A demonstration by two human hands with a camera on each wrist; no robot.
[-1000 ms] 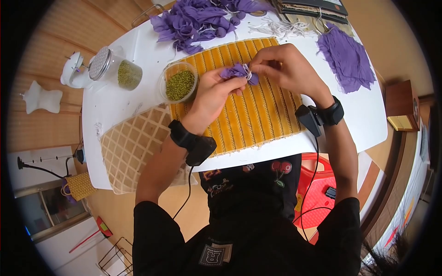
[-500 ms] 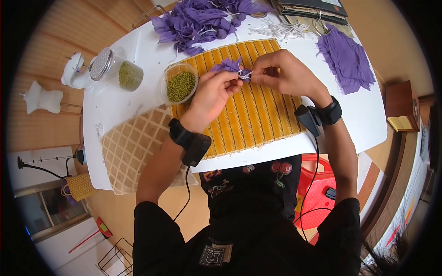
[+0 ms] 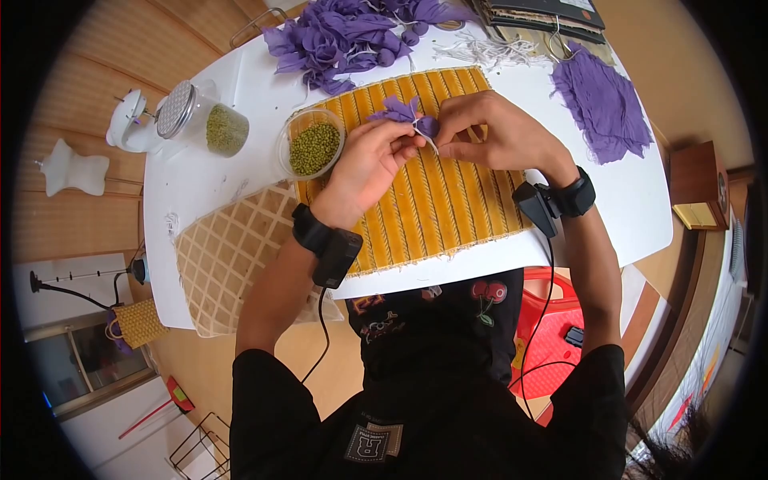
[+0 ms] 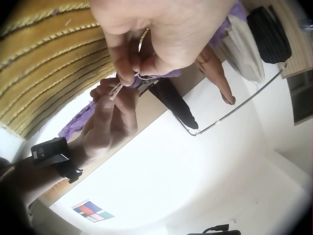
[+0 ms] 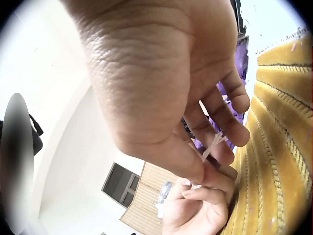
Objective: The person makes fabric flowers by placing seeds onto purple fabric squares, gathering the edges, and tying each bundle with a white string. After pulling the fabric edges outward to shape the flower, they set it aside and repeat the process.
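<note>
Over the yellow mat, my left hand pinches a small purple cloth bundle at its gathered neck. Its rounded end points right, and the loose cloth flares up behind the fingertips. White string is wound round the neck. Close on the right, my right hand holds the string's tail between thumb and forefinger. In the right wrist view the frayed string ends stick out past the thumb, the other fingers loosely bent. The left wrist view shows both hands' fingertips nearly meeting at the string.
Beneath the hands lies a yellow ribbed mat. A clear bowl of green beans stands left, with a lidded jar beyond. Purple cloths are heaped at the back. White strings and a flat purple cloth lie right.
The bundle has turned, and its round end now shows between the hands. My left hand has shifted slightly left and rotated; the right hand has moved a little down with the string.
</note>
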